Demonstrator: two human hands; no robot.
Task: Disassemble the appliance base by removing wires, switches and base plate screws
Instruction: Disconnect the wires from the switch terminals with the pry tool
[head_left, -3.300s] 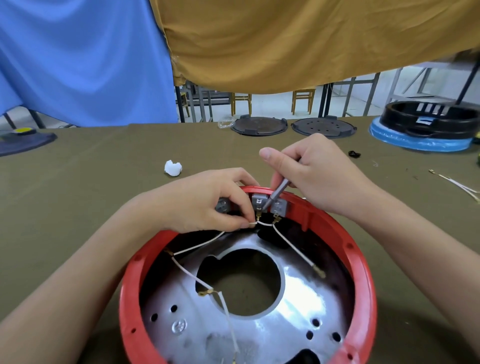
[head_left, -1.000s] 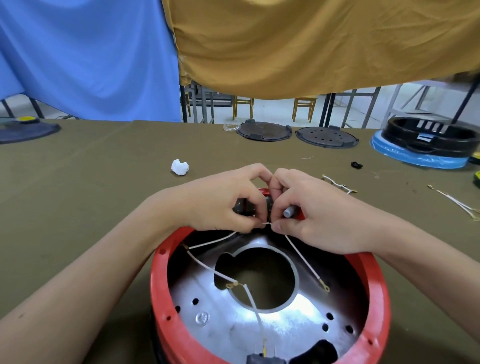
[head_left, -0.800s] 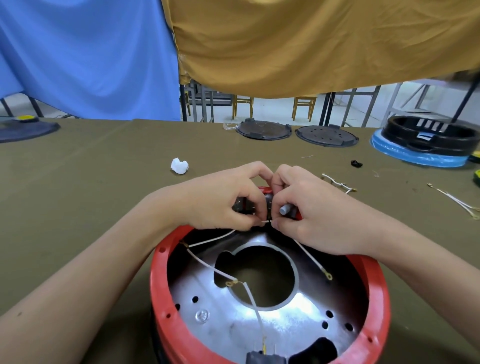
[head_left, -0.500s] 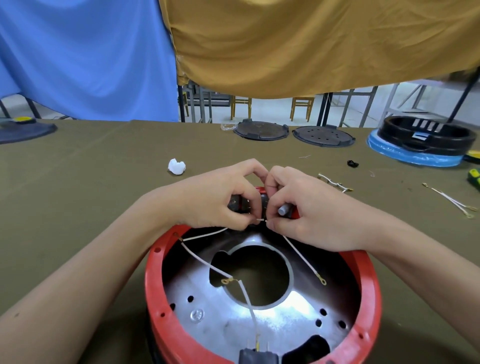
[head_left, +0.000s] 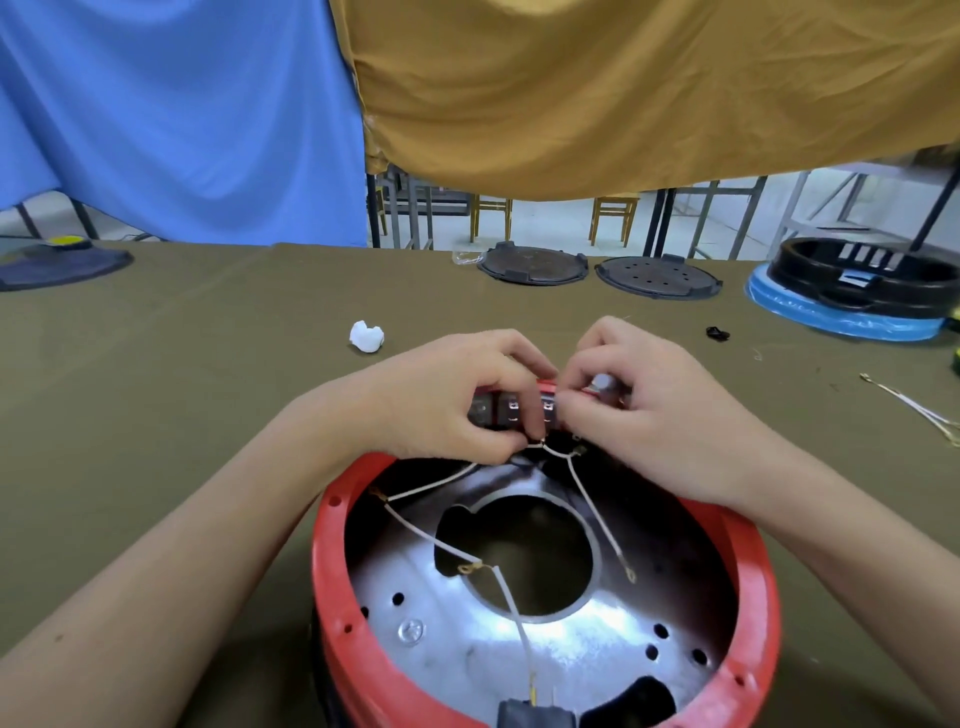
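A round red appliance base (head_left: 332, 582) lies open side up in front of me, with a shiny metal base plate (head_left: 467, 644) inside and a large hole in its middle. Thin white wires (head_left: 431, 538) with brass terminals run across the plate to the grey switch block (head_left: 498, 410) on the far rim. My left hand (head_left: 441, 395) pinches a wire terminal at the switch. My right hand (head_left: 649, 410) grips a grey tool handle (head_left: 602, 383) and pinches at the same spot. The terminals are partly hidden by my fingers.
The base stands on an olive-green table cloth (head_left: 182, 389). A crumpled white scrap (head_left: 366, 336) lies beyond the left hand. Two dark round plates (head_left: 532, 265) and a black-and-blue appliance part (head_left: 852, 296) stand at the back. Loose wires (head_left: 914, 410) lie at the right.
Earlier my right hand held the tool's tip at the switch terminals. It has since closed in against my left hand at the switch, with the tool tucked in its grip. Both hands stay there.
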